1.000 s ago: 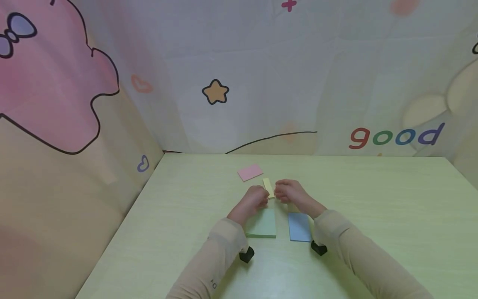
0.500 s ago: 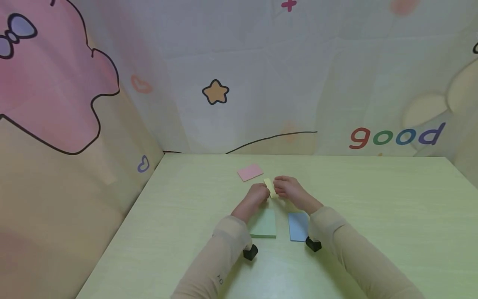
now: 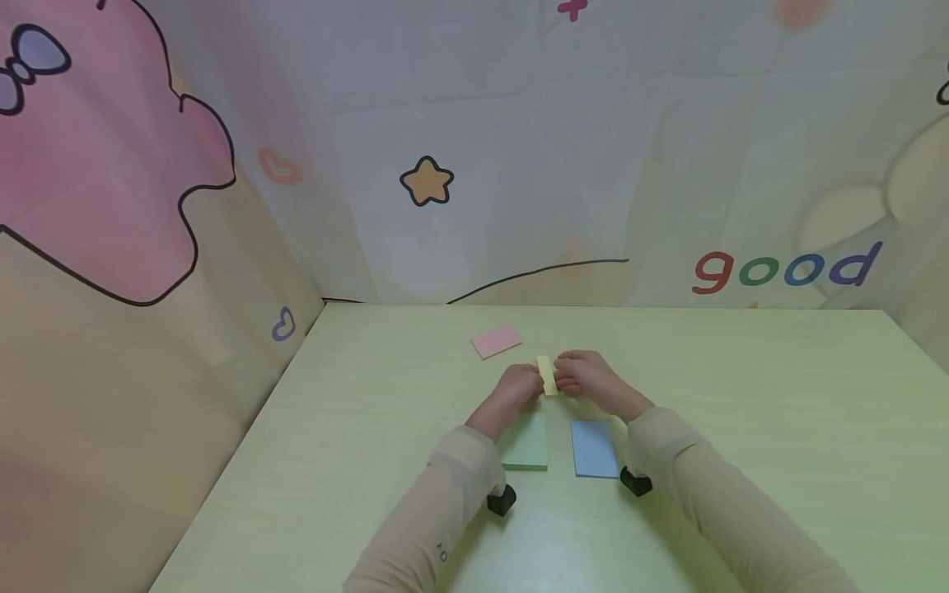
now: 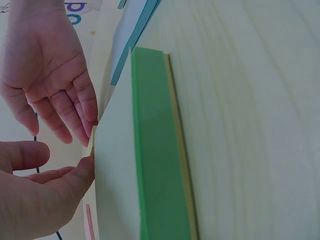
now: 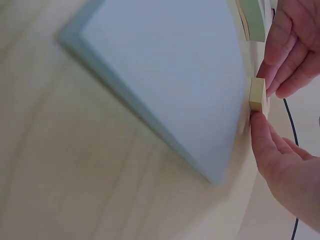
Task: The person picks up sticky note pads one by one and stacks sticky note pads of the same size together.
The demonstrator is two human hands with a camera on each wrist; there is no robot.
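Note:
A narrow yellow sticky note pad (image 3: 547,375) lies between the two hands on the table. My left hand (image 3: 516,387) is at its left side, and my right hand (image 3: 596,383) is at its right. In the right wrist view, fingertips of both hands touch opposite ends of the yellow pad (image 5: 257,94). The left wrist view has the left thumb apart from the fingers (image 4: 75,175), which look fairly straight. A square green sticky note pad (image 3: 528,445) sits below the left hand, partly hidden by the wrist. The blue sticky note pad (image 3: 593,450) lies near the right wrist.
A pink sticky note pad (image 3: 497,342) lies beyond the left hand, turned at an angle. The pale wood-grain table (image 3: 778,412) ends at a printed cloth backdrop (image 3: 519,165) at the back and left. Black wrist cameras hang under both sleeves.
The yellow pad has shifted a little to the right, with both hands staying on either side of it. The pink, green and blue pads have stayed in place.

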